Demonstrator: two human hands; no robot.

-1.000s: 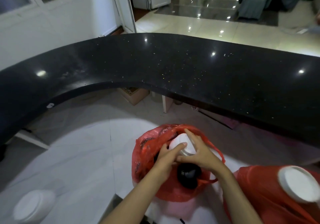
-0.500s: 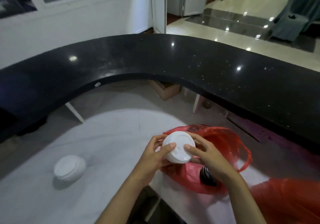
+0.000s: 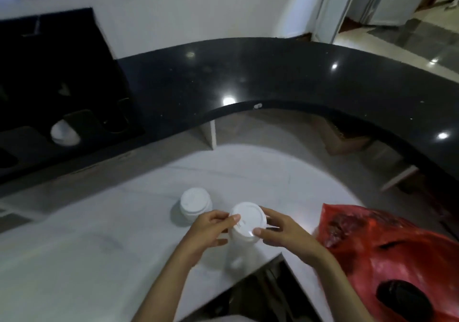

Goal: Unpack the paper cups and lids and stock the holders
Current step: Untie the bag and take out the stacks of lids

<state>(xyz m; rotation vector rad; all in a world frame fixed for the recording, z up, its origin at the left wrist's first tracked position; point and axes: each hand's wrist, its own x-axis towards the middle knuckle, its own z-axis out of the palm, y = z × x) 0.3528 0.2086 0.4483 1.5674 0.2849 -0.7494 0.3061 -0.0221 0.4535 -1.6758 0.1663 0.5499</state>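
A tall stack of white lids [image 3: 247, 224] is held upright over the white counter [image 3: 104, 252] between both hands. My left hand [image 3: 211, 229] grips its left side, and my right hand [image 3: 283, 232] grips its right side with a fingertip on the top rim. A shorter stack of white lids [image 3: 195, 205] stands on the counter just to the left. The red plastic bag [image 3: 387, 254] lies open at the right, with a dark round object [image 3: 400, 299] inside. A black holder unit [image 3: 49, 103] at the far left shows white cups [image 3: 65, 132] in one slot.
A curved black raised countertop [image 3: 298, 78] runs behind the white counter. The counter's front edge has a notch [image 3: 268, 279] below my hands. A cardboard box [image 3: 345, 137] sits under the black top.
The view has swung left. Both hands carried the lid stack out of the red bag and leftward, close to the shorter stack on the counter.
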